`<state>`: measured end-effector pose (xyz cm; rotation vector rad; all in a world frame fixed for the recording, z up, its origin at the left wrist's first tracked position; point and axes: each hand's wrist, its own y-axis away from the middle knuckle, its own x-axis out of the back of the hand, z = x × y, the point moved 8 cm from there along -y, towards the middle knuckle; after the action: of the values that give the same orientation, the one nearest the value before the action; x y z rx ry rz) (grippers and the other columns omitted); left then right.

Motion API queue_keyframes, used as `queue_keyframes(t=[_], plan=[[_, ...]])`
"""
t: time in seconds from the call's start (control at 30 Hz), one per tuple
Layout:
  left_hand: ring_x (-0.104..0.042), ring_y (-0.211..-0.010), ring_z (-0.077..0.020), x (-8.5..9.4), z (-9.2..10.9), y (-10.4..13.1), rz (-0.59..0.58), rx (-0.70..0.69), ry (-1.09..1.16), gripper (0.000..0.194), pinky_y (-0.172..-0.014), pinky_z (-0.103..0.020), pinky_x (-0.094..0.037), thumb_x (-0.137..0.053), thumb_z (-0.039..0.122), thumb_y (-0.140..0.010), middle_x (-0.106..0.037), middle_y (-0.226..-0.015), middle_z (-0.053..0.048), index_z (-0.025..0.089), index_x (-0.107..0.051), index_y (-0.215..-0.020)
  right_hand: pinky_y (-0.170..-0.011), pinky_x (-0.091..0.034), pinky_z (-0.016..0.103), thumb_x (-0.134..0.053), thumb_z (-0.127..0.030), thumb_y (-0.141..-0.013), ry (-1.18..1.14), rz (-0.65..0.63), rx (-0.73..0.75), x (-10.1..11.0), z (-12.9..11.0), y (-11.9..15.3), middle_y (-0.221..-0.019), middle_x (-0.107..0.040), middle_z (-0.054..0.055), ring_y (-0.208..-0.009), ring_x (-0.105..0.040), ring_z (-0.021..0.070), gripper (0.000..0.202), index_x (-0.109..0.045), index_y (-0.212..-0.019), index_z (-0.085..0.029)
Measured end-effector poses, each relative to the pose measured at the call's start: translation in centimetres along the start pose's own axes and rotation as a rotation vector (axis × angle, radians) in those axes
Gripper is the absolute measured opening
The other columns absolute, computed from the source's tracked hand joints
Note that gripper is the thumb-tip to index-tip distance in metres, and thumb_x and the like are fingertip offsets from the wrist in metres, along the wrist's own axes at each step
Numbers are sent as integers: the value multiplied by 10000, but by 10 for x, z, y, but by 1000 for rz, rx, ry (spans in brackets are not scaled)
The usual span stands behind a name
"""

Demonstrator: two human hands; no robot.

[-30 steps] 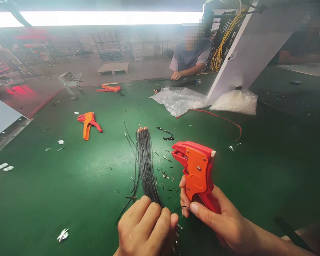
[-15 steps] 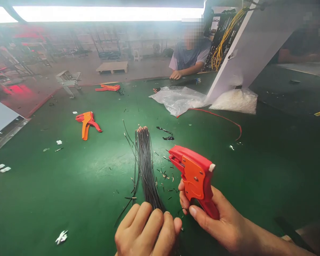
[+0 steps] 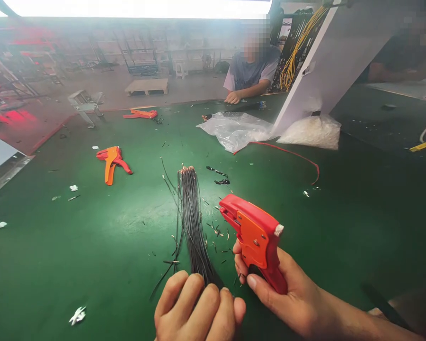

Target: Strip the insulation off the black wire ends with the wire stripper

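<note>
My right hand (image 3: pixel 294 298) is wrapped round a red and orange wire stripper (image 3: pixel 257 239), its jaws pointing up and left over the table. My left hand (image 3: pixel 199 308) is closed at the bottom of the view, knuckles up, over the near end of a bundle of thin black wires (image 3: pixel 193 218). Its fingertips are hidden, so I cannot tell what they grip. The bundle lies lengthwise on the green table, with bare copper ends (image 3: pixel 187 168) at its far end. A few loose black wires (image 3: pixel 179 232) lie along its left side. Small cut bits (image 3: pixel 217 231) are scattered between bundle and stripper.
Two more wire strippers lie at the left, one nearer (image 3: pixel 112 163) and one farther (image 3: pixel 141 114). Farther back are a clear plastic bag (image 3: pixel 234 130), a filled bag (image 3: pixel 310 132) and a red strip (image 3: pixel 287 150). A slanted white panel (image 3: pixel 315 71) rises behind. Across the table sits a person (image 3: pixel 250 76).
The view has shifted slightly. My right hand with the wire stripper sits a little farther left in view, and my left hand a little to the right. Both grips look unchanged.
</note>
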<state>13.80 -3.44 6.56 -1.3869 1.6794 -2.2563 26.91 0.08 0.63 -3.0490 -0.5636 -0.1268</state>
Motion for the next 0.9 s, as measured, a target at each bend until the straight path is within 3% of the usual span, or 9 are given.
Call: queue_keyframes(t=[0.2, 0.33, 0.5, 0.67, 0.9], plan=[[-622, -494, -128, -1, 9, -2, 31, -54, -23, 225, -702, -318, -426, -517, 191, -979, -662, -489, 63, 198, -586, -765, -634, -528, 306, -459, -171, -932, 82, 8, 28, -2, 3, 2, -843, -577, 41, -721, -572, 185, 220, -524, -1136, -223], [-612, -487, -124, -2, 10, 1, 47, -42, -20, 219, -699, -315, -424, -525, 174, -972, -658, -477, 70, 196, -586, -763, -656, -554, 327, -509, -170, -907, 101, 104, 7, 7, 8, 4, -842, -593, 48, -714, -583, 193, 290, -536, -1191, -221], [-580, -476, -101, -5, 10, 3, 17, -20, 2, 269, -693, -302, -391, -559, 85, -927, -638, -491, 80, 191, -556, -681, -625, -567, 321, -609, -133, -818, 83, 106, -1, 9, 8, 3, -713, -547, 11, -661, -565, 199, 227, -623, -1018, -239], [-552, -484, -113, -7, 12, 5, 11, -26, 9, 294, -679, -314, -365, -538, 61, -921, -599, -474, 66, 181, -551, -653, -638, -557, 344, -602, -113, -776, 121, 175, 41, 8, 5, 4, -705, -538, 9, -624, -527, 197, 246, -622, -979, -250], [-538, -454, -101, -6, 14, 2, 28, -27, -41, 318, -639, -308, -328, -517, 44, -937, -588, -443, 74, 173, -544, -648, -574, -461, 310, -493, -30, -674, 440, 215, 200, 2, -19, 3, -727, -533, -23, -563, -471, 165, 415, -496, -1017, -263]])
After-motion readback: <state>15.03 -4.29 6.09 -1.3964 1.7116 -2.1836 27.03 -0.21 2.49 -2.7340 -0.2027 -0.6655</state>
